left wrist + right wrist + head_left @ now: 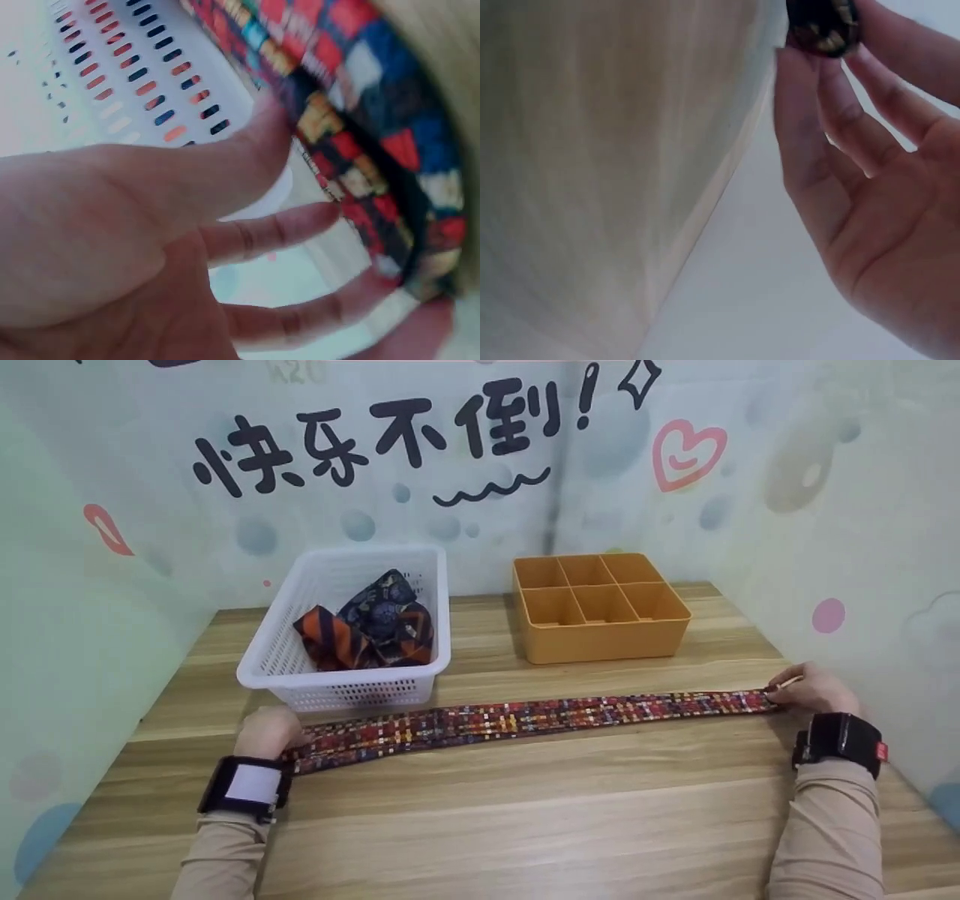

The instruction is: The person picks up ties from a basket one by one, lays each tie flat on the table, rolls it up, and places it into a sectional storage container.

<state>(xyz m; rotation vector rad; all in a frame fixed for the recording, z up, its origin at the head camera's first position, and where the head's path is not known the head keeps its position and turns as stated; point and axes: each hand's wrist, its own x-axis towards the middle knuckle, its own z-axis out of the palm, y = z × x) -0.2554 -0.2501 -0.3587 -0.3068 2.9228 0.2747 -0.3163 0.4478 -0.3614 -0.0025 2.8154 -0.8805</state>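
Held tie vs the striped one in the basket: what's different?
Pose: the held tie is stretched out between the left hand and right hand; the striped tie is bunched up in the basket.
Pattern: the held tie has small multicoloured blocks, the striped tie broad orange and dark bands.
Shared: both are patterned cloth.

Left forearm (223, 855) and right forearm (831, 825) reached forward, set wide apart. Left hand (266, 733) pinched between thumb (225, 161) and fingers (281, 229); right hand (819, 690) pinched at fingertips (798, 75), slightly farther out.
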